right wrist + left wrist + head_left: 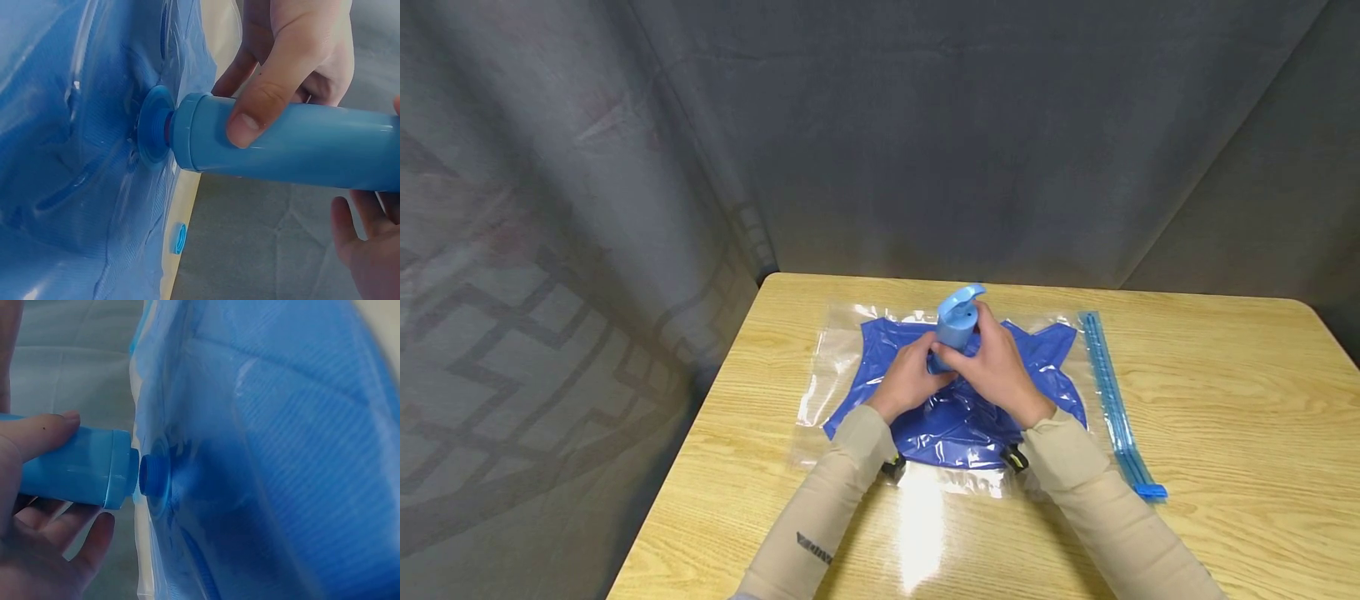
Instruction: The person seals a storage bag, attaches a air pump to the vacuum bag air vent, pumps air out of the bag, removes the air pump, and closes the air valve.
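A light blue hand pump with a curved handle stands over a clear plastic vacuum bag on the table. My left hand holds the pump between thumb and fingers, also seen around its barrel in the left wrist view. From the other side my right hand grips it, the thumb pressing on the barrel in the right wrist view. The pump's lower end is at the bag's round blue valve; a narrow gap shows between them in the left wrist view. Folded blue fabric lies inside the bag.
The bag's blue zip strip runs along its right side, with a bright blue slider clip at the near end. A small blue cap lies near the bag. Grey curtains hang behind the wooden table.
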The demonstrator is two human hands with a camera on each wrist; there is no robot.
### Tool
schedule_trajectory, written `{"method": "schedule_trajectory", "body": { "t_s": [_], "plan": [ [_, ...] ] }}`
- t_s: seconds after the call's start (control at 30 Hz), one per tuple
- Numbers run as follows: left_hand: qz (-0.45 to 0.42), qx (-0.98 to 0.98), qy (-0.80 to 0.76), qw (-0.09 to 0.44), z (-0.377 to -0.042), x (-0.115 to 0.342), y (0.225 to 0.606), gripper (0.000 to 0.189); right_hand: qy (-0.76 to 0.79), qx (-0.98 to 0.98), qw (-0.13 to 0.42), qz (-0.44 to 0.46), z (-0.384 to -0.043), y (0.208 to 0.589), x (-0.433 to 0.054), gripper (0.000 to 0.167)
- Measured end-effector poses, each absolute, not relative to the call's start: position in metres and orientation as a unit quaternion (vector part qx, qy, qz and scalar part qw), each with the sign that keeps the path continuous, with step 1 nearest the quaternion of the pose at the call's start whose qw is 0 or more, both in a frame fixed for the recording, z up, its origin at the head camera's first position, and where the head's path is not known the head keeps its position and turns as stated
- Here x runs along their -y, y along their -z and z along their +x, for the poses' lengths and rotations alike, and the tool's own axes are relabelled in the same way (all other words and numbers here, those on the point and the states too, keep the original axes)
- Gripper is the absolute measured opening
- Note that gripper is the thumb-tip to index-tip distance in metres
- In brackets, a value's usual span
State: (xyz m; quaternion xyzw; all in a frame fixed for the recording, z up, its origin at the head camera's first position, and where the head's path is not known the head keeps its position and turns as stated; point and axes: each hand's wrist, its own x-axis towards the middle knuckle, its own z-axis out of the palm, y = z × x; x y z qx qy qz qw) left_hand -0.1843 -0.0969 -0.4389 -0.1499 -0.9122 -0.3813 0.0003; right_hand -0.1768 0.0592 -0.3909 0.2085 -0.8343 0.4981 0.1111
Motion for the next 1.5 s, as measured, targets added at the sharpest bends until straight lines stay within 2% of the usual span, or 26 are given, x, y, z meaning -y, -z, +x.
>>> {"method": "schedule_trajectory", "body": {
  "t_s": [0.3, 0.47, 0.67, 0.83, 1.0, 1.27, 1.5],
  "plan": [
    [-0.17, 0.903, 0.395, 0.007, -0.181, 0.092, 0.435, 0.044, -0.514, 0.831, 0.101, 0.186, -0.178, 0.391, -0.064, 0.065],
    [-0.182, 0.887, 0.423, -0.03, -0.178, 0.087, 0.432, 0.052, -0.493, 0.847, 0.067, 0.188, -0.178, 0.396, -0.071, 0.068],
    [-0.203, 0.87, 0.445, -0.066, -0.175, 0.081, 0.433, 0.053, -0.457, 0.872, 0.039, 0.169, -0.179, 0.394, -0.083, 0.07],
    [-0.216, 0.872, 0.429, -0.097, -0.175, 0.08, 0.434, 0.067, -0.437, 0.887, 0.033, 0.145, -0.181, 0.392, -0.096, 0.071],
    [-0.194, 0.886, 0.41, -0.1, -0.178, 0.086, 0.437, 0.079, -0.42, 0.898, 0.025, 0.128, -0.18, 0.392, -0.106, 0.073],
    [-0.124, 0.944, 0.3, -0.063, -0.179, 0.118, 0.442, 0.081, -0.388, 0.917, 0.002, 0.092, -0.178, 0.393, -0.128, 0.073],
    [-0.095, 0.965, 0.227, -0.09, -0.176, 0.138, 0.448, 0.093, -0.36, 0.93, -0.005, 0.078, -0.176, 0.389, -0.168, 0.074]
  ]
}}
